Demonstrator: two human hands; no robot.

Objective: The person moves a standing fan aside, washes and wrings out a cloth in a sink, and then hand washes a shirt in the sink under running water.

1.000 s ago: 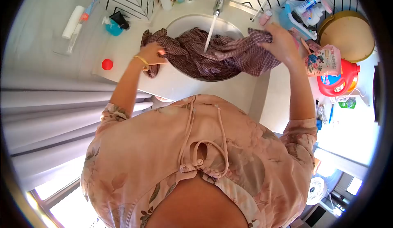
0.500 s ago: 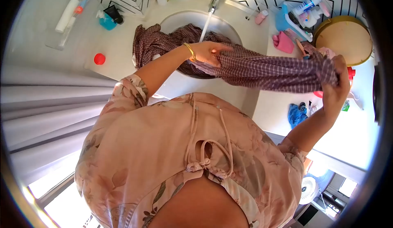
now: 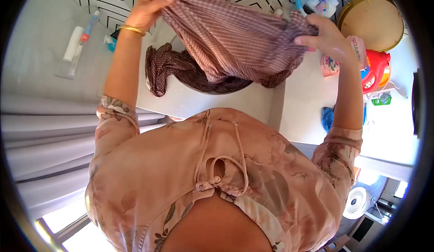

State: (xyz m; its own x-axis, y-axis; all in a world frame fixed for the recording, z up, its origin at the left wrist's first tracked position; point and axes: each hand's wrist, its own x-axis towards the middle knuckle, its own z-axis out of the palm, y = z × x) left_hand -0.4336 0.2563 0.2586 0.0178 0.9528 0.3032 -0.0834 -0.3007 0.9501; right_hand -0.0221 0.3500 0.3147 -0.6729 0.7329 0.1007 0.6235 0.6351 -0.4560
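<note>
A dark checked cloth is stretched between my two hands above the sink. My left hand pinches its upper left corner, with a gold bangle on the wrist. On the right, my right hand grips a bunched end. The cloth's lower part lies dark and crumpled in the round sink, and one piece rests over the counter at the left. Most of the basin, the faucet and any running water are hidden behind the raised cloth.
On the right stand a round gold-rimmed tray, a red detergent bottle, a pink pouch and a blue item. A white tube lies at the left. A fan is behind at lower right.
My left hand has moved up and left from the cloth's middle to its corner. My right hand has come back left and up. The cloth is now spread and raised, covering the faucet.
</note>
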